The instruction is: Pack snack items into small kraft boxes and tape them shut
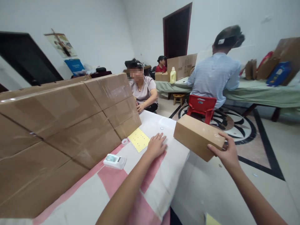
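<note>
My right hand (225, 149) grips one end of a long brown cardboard box (197, 135), thumb on the near side and fingers over the end. The box is held tilted beyond the table's right edge, above the floor. My left hand (157, 145) lies flat on the cloth-covered table (161, 175), fingers stretched out and holding nothing. Beside its fingertips is a yellow sheet (138, 139) with rows of small dark marks. A roll of clear tape (125, 142) and a white device with a greenish label (114, 161) lie to the left.
Stacked brown cartons (77, 125) wall off the table's left side. Across the table sits a person (144, 89); another in light blue (214, 76) sits on a red chair (202, 104) at a green-covered table (255, 93). A yellow bottle (172, 75) stands there.
</note>
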